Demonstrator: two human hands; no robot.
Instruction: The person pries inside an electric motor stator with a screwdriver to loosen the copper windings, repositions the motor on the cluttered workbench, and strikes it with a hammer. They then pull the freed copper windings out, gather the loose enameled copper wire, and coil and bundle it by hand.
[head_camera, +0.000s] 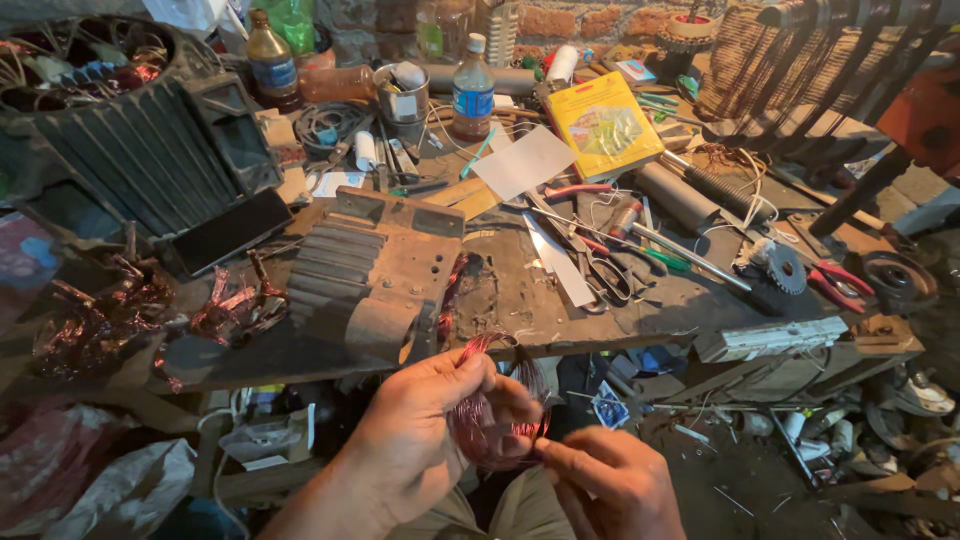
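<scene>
A small coil of thin reddish copper wire (497, 405) is held up in front of the body, below the near edge of the cluttered table (560, 300). The left hand (415, 440) is closed on the coil's left side, thumb over the top of the loops, while the right hand (610, 480) is pinched narrowly on its lower right edge, apparently on a few strands. For this handling to go well, the turns are best kept flat and together by the left hand, so that none slips out and tangles. The right hand's pinch should probably be kept light, since fine enamelled wire is likely to kink or lose its coating under a hard pull. Loose ends are better guided along the loop than drawn across it. Just beyond the hands, at the table's edge, lies a ribbed metal housing (375, 270); scissors (600, 275) and red-handled pliers (835, 280) lie farther right, well apart from the coil.
</scene>
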